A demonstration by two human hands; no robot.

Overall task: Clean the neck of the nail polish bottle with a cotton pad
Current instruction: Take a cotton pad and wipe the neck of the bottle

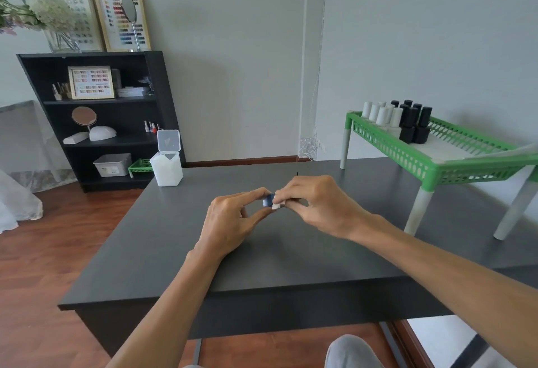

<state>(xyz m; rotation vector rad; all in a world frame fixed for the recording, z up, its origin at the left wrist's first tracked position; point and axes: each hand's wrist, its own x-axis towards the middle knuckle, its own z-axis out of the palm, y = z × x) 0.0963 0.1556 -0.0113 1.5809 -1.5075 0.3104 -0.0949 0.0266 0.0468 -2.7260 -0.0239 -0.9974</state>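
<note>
A small blue glass nail polish bottle [267, 200] is pinched between the thumb and fingers of the left hand [233, 222], above the middle of the dark grey matte surface [174, 236]. A white cotton pad [276, 205] is gripped by the closed fingers of the right hand [317, 204] and pressed against the bottle's right end. The neck itself is hidden by the fingers.

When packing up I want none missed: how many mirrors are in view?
2. One mirror stands on top of the black bookshelf, before a framed chart; the other mirror stands in its second compartment down. More may be hidden.
</note>
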